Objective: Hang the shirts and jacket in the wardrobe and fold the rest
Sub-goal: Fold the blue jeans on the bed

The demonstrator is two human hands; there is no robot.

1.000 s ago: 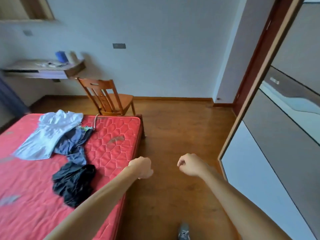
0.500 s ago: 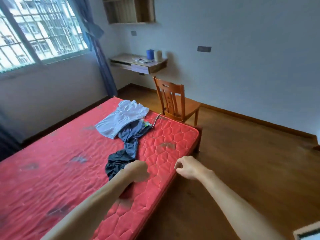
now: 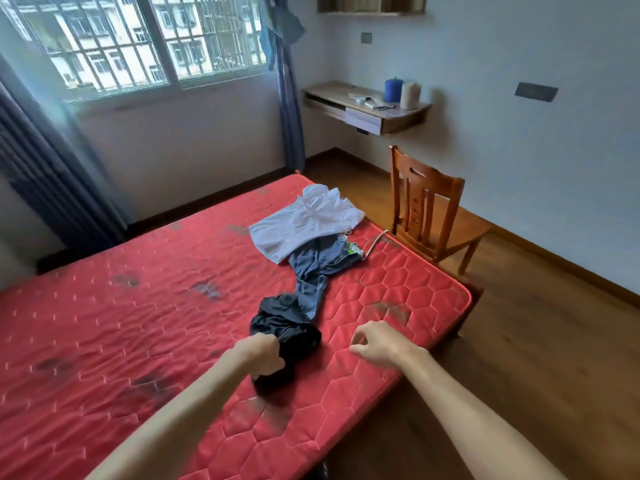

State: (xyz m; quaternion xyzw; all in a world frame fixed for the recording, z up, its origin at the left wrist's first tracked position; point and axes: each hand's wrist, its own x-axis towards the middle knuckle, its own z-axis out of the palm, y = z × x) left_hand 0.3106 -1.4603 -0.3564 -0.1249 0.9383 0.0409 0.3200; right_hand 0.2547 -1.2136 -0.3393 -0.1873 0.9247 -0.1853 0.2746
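Three garments lie in a row on the red mattress (image 3: 121, 323). Nearest me is a crumpled black garment (image 3: 287, 327); my left hand (image 3: 259, 353) has its fingers curled into the near end of it. Behind it lies a grey-blue garment (image 3: 318, 268) with a colourful tag, and farthest back a white shirt (image 3: 304, 226) spread flat. My right hand (image 3: 375, 342) hovers over the bare mattress to the right of the black garment, fingers loosely curled, holding nothing. A thin hanger wire (image 3: 377, 239) pokes out beside the grey-blue garment.
A wooden chair (image 3: 429, 209) stands at the mattress's far right corner. A wall-mounted desk (image 3: 367, 109) holds a blue and a white container. Barred window and dark curtains line the far wall. Wooden floor (image 3: 536, 341) lies to the right.
My view has swung left from the wardrobe to the bed. Both hands have come forward over the mattress, and my left hand has closed on the black garment.
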